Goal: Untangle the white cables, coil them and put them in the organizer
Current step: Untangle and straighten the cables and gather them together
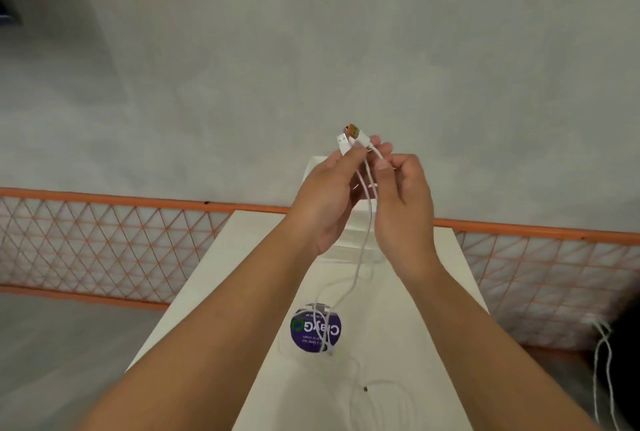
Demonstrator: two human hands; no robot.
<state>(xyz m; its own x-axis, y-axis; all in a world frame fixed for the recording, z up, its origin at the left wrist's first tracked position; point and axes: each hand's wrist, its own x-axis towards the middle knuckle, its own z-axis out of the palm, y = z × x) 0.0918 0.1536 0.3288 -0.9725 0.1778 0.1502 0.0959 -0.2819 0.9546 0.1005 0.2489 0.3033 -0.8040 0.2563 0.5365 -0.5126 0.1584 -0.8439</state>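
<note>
I hold two white cables (366,222) up above the white table (433,292). My left hand (325,202) pinches their USB plugs (349,138), one with an orange insert, at the fingertips. My right hand (405,202) grips the strands just below the plugs. The cables hang down between my hands and trail in loose loops (381,396) on the table near me. A white box, probably the organizer (349,243), stands behind my hands and is mostly hidden.
A round purple sticker (316,330) lies on the table under the hanging cables. An orange wire-mesh railing (114,250) runs left and right behind the table. White cords (602,361) hang at the right edge. Grey floor lies beyond.
</note>
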